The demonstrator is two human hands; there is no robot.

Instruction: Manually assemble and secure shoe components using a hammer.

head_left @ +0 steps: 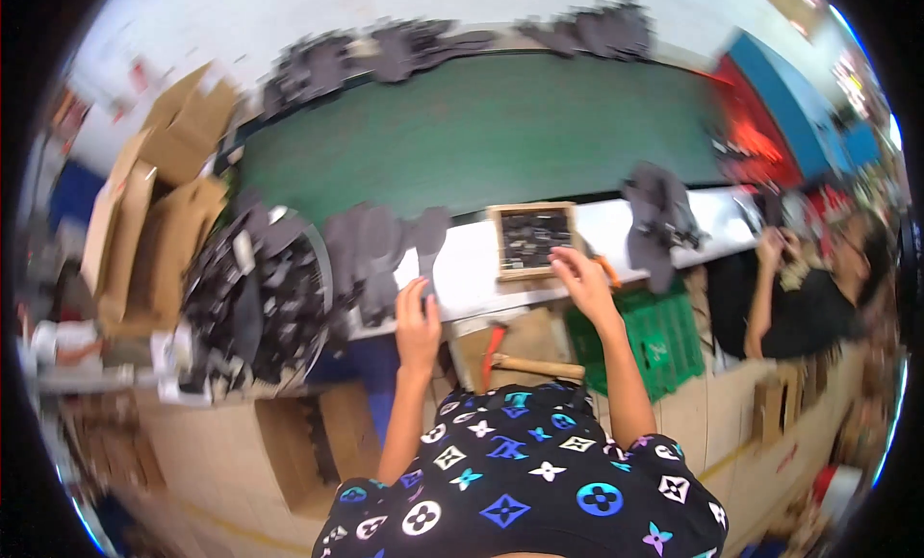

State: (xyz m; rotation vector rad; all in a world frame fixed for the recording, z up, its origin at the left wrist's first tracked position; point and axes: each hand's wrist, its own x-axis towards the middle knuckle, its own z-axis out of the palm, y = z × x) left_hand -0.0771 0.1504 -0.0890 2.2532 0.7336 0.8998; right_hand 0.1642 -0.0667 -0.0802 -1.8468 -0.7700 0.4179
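My left hand (417,322) is at the near edge of the white work surface, its fingers closed around the narrow lower end of a dark grey, insole-shaped piece (432,233). More such grey pieces (371,245) lie overlapped just left of it. My right hand (583,281) reaches over the right near corner of a shallow wooden tray (498,243). Small black pieces (535,236) fill that tray. The right fingers are apart and bent a little, with nothing visible in them. An orange-handled tool (607,271) lies right beside this hand, partly hidden by it.
A green conveyor belt (462,125) runs behind the work surface. Grey pieces (657,221) are heaped at right, near a seated co-worker (808,289). A hammer (539,367) lies by my lap, beside a green crate (664,342). At left stand a full black bin (260,298) and cardboard boxes (159,240).
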